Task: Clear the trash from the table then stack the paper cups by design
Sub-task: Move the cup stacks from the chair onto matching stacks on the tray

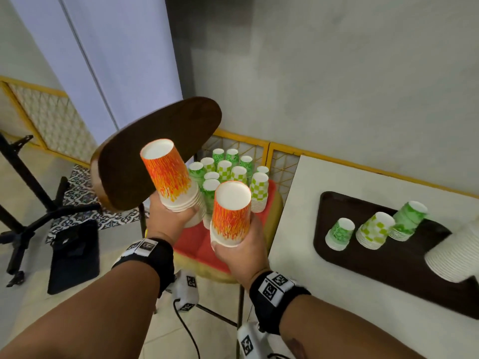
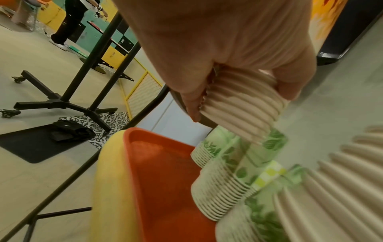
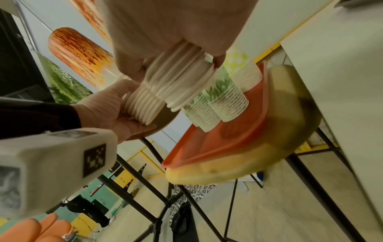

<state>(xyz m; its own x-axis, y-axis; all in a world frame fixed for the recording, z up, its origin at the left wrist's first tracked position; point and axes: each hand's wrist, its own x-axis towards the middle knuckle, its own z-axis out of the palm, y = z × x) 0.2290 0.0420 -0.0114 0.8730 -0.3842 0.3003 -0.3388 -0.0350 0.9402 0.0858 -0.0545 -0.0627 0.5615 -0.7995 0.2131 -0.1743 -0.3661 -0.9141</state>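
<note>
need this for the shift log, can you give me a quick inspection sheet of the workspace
surface: white table carrying a dark brown tray.
job's things: two orange-flame cup stacks, one per hand; green cup stacks on a red tray on the chair; three green stacks and a white stack on the brown tray.
clutter: nothing seen on the table.
grippers: left hand grips one orange stack; right hand grips the other.
cables: black cable on the floor.
surroundings: black stand, black mat.
</note>
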